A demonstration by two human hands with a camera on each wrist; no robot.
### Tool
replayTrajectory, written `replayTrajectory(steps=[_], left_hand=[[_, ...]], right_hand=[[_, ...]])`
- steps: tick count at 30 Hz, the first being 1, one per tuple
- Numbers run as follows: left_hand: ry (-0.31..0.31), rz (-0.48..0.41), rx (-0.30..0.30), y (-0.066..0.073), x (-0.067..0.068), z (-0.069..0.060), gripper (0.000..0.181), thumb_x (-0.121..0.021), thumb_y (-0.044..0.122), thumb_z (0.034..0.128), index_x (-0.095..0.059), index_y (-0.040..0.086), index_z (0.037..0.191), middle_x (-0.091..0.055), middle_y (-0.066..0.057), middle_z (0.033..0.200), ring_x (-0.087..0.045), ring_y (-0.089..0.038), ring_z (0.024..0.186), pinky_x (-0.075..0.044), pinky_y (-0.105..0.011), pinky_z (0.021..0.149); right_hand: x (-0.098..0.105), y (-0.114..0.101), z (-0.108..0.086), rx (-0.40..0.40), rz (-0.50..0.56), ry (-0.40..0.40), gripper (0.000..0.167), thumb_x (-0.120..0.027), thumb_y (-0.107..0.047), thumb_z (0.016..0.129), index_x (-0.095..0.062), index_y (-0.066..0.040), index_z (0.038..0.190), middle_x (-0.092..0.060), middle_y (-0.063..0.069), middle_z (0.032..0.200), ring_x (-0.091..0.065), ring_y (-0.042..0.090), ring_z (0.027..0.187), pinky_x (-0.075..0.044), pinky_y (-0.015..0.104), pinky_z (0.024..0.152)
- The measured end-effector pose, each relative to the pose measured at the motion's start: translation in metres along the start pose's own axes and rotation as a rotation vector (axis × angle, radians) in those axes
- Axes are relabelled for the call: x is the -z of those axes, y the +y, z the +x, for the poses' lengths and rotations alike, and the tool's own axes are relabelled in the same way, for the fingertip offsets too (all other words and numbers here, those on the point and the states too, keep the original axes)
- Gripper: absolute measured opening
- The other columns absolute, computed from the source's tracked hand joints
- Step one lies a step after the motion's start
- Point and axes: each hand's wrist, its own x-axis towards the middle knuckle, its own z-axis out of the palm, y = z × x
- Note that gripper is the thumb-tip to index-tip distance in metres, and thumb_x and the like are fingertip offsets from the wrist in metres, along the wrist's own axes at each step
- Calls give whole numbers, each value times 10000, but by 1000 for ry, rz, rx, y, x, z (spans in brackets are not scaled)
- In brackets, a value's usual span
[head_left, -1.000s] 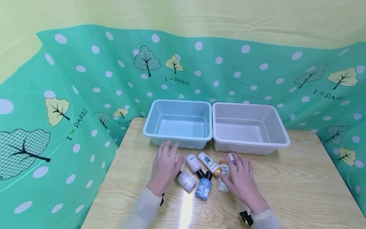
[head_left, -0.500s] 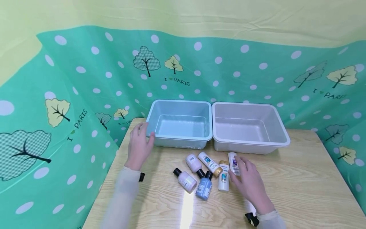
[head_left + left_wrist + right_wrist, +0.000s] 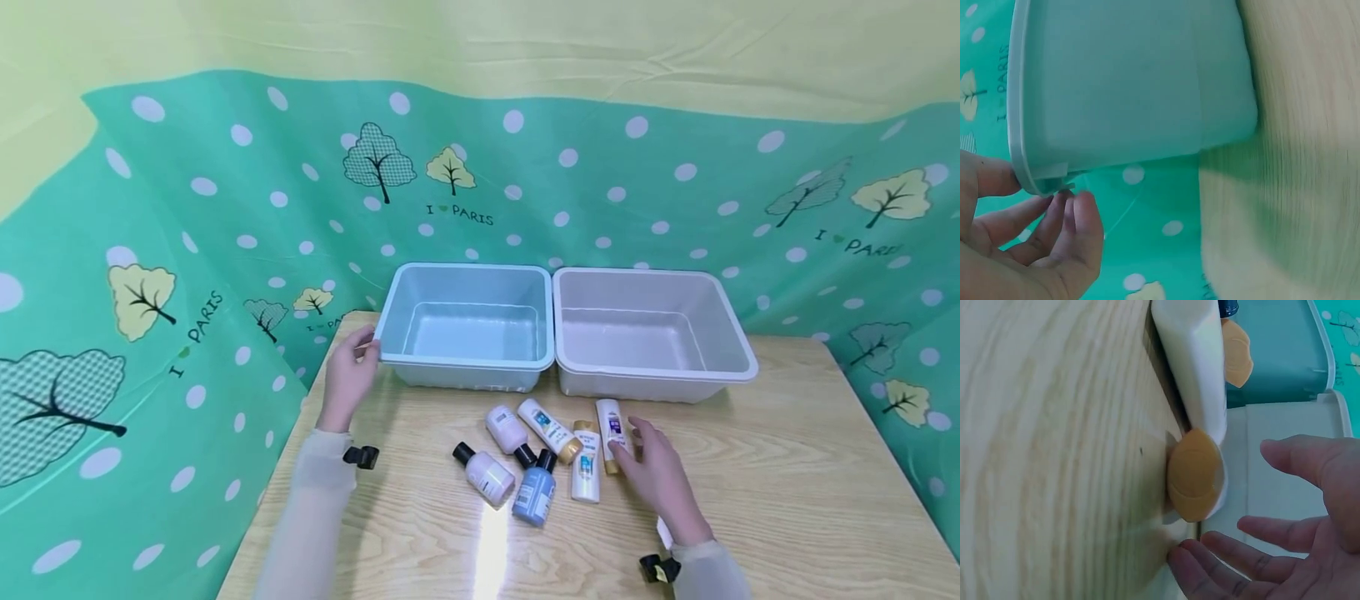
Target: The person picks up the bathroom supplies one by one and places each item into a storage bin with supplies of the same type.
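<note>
My left hand is at the left rim of the light blue plastic bin. In the left wrist view its thumb and fingertips pinch the bin's rim corner. My right hand hovers beside a white bottle with a purple label, fingers spread and holding nothing. In the right wrist view that bottle's gold cap lies near the thumb. Left of it lie a white bottle with a blue label and a tilted one like it.
A blue bottle and two pale pink bottles with black caps, one nearer and one farther, lie on the wooden table. The greyish-lilac bin stands against the blue one. A green printed cloth hangs behind.
My left hand has moved left from near the bottles to the blue bin's rim and now pinches it. The right hand has shifted slightly right, uncovering the purple-labelled bottle.
</note>
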Motion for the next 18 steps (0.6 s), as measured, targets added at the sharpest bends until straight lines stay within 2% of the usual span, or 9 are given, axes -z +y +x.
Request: replayTrajectory(steps=[5, 10, 14, 18], left_hand=[[-30, -169, 132, -3, 3, 2, 416, -542, 211, 1049, -541, 18, 1417, -573, -174, 1350, -601, -300, 1150, -580, -310, 813], [-58, -289, 237, -6, 6, 5, 436, -582, 257, 1035, -552, 67, 1426, -562, -145, 1366, -571, -258, 1175, -554, -358, 899], [-66, -337, 285, -9, 9, 4, 448, -620, 287, 1016, -571, 89, 1414, -570, -129, 1361, -577, -224, 1160, -548, -373, 912], [-59, -345, 309, -9, 11, 3, 440, -646, 290, 1001, -598, 79, 1384, -608, -139, 1313, -603, -265, 1137, -563, -350, 877]], right_hand=[[0, 1, 1, -68, 0, -24, 634, -644, -294, 990, -406, 84, 1440, -559, 327, 1266, -610, 389, 1032, -531, 528, 852], [-3, 2, 5, -87, -7, -34, 650, -678, -280, 967, -414, 99, 1424, -593, 296, 1215, -615, 341, 977, -526, 510, 830], [-6, 2, 8, -92, -27, -37, 658, -708, -273, 940, -435, 103, 1407, -611, 263, 1174, -605, 287, 898, -532, 447, 753], [-8, 3, 12, -80, -54, -43, 668, -753, -274, 906, -468, 114, 1369, -626, 234, 1129, -592, 254, 848, -520, 403, 697]])
